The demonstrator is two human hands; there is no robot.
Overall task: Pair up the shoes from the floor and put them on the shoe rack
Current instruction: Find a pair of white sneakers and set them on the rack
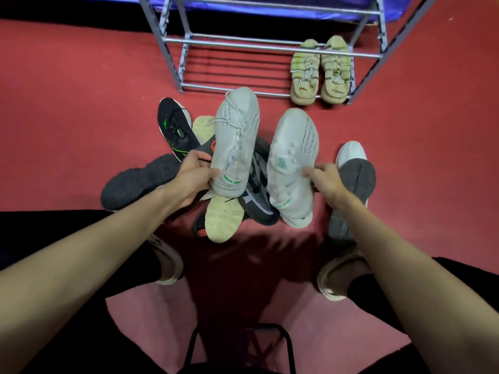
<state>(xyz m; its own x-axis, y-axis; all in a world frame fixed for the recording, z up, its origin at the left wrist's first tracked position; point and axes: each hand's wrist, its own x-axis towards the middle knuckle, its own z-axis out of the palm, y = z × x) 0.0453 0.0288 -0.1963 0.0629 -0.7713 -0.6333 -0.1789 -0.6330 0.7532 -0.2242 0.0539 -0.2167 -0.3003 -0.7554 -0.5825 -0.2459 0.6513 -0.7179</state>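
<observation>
Two white sneakers are up off the floor, one in each of the hands, so the pairing step looks done for this pair and the placing step comes next. From the left: a black shoe with green marks [172, 128] and a dark grey shoe [135, 182] lie on the red carpet [67, 117]. The left hand [193, 175] grips the left white sneaker [236, 141] by its side near the heel, toe pointing at the rack. Under it sits a heap: an upturned yellowish sole [222, 220] and a grey-and-black knit shoe [258, 193]. The right hand [324, 179] has its fingers curled on the edge of the right white sneaker [293, 160], also toe forward. Beside that hand lies a grey-soled white shoe [353, 171].

The shoe rack [270, 47] stands ahead; a yellow-green pair [321, 71] already fills the right end of its lowest tier. I judge the next move needs both sneakers carried forward together and set on the open bars to the left of that pair, passing under the middle rail and clear of the left upright. The heap below is the thing to lift over.
</observation>
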